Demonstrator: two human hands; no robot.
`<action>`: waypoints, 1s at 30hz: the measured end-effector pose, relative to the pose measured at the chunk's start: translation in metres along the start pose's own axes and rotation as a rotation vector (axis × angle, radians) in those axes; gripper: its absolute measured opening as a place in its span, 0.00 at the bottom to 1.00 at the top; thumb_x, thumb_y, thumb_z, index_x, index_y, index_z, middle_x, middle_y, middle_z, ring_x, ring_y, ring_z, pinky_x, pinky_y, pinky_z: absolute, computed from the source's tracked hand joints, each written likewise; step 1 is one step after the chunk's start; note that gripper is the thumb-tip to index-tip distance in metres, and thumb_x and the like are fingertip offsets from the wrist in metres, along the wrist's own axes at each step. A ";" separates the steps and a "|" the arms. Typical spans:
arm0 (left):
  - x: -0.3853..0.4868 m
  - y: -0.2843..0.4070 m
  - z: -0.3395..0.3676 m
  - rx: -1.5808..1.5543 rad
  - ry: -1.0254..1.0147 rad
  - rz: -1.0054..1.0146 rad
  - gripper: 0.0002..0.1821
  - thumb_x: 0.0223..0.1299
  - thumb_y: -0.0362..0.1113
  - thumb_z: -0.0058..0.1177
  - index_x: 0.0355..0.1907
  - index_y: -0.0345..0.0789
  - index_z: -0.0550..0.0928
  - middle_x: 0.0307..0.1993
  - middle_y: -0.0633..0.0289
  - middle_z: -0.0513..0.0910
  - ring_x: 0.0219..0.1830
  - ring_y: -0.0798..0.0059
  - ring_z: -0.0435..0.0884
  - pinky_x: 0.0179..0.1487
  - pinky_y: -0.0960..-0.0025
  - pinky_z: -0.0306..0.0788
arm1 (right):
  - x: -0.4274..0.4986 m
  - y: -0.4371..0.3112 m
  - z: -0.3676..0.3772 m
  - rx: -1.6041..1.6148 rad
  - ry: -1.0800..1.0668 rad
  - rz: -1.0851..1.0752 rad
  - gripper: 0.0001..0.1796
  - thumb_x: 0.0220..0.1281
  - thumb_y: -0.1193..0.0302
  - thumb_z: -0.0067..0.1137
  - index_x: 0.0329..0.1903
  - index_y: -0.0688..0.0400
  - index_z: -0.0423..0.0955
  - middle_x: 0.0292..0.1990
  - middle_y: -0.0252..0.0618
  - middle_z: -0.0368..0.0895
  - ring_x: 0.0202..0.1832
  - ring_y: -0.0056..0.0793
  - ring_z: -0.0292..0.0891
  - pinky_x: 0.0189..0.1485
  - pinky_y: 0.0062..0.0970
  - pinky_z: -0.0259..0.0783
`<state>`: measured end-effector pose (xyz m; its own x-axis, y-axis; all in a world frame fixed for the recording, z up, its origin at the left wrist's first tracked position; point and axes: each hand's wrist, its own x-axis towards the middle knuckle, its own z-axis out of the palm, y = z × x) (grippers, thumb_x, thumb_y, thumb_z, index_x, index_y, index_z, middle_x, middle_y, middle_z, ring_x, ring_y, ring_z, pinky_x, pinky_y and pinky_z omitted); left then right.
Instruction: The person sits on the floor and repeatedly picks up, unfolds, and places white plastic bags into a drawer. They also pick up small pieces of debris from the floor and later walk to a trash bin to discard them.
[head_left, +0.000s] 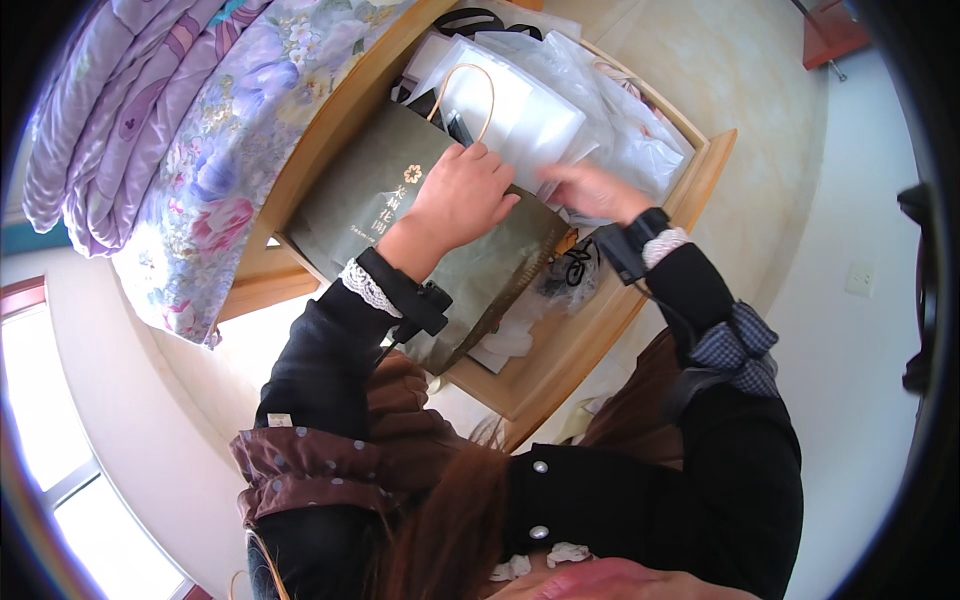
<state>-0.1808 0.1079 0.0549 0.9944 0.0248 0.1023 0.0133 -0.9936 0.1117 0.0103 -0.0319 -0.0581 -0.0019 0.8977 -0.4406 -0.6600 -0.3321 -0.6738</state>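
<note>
A dark green paper bag (337, 172) with a tan cord handle (493, 94) and printed writing lies over the left part of an open wooden drawer (540, 386). My left hand (469, 191) grips the bag's upper edge, fingers curled over it. Just right of the bag's opening is my right hand (592, 191), blurred, beside clear plastic; whether it holds anything cannot be told. A dark item (457, 127) pokes out of the bag near the handle. White translucent folders or cases (517, 105) and crumpled clear plastic bags (645, 142) fill the drawer's far part.
A bed with a floral sheet (240, 142) and a folded purple quilt (112, 135) borders the drawer on the left. Black straps (480, 26) lie at its far end. Near the drawer's right side is a clear bag with black cord (577, 270). A white wall (847, 225) stands at the right.
</note>
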 end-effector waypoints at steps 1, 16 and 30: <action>-0.001 -0.001 0.000 -0.013 -0.017 0.002 0.13 0.54 0.45 0.55 0.30 0.37 0.76 0.31 0.62 0.75 0.42 0.65 0.73 0.46 0.63 0.66 | -0.007 -0.014 0.000 0.078 0.092 -0.105 0.22 0.62 0.65 0.57 0.56 0.59 0.69 0.49 0.37 0.77 0.49 0.26 0.73 0.53 0.30 0.67; 0.000 0.003 0.000 -0.010 -0.023 -0.030 0.18 0.52 0.43 0.57 0.43 0.38 0.75 0.44 0.60 0.74 0.53 0.63 0.70 0.53 0.61 0.64 | 0.074 -0.031 0.035 -1.082 0.040 -0.322 0.21 0.57 0.71 0.55 0.55 0.58 0.68 0.47 0.49 0.77 0.47 0.41 0.75 0.49 0.35 0.69; 0.008 -0.036 0.073 -0.073 -0.317 -0.505 0.38 0.58 0.67 0.42 0.70 0.63 0.53 0.73 0.49 0.37 0.72 0.40 0.38 0.64 0.29 0.42 | -0.160 -0.022 -0.044 -1.447 1.350 -0.748 0.40 0.51 0.67 0.64 0.64 0.67 0.54 0.65 0.59 0.54 0.68 0.49 0.51 0.68 0.41 0.50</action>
<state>-0.1660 0.1358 -0.0200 0.8496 0.4469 -0.2801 0.4965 -0.8569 0.1387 0.0581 -0.1814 0.0008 0.7707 0.4408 0.4601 0.6314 -0.6253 -0.4586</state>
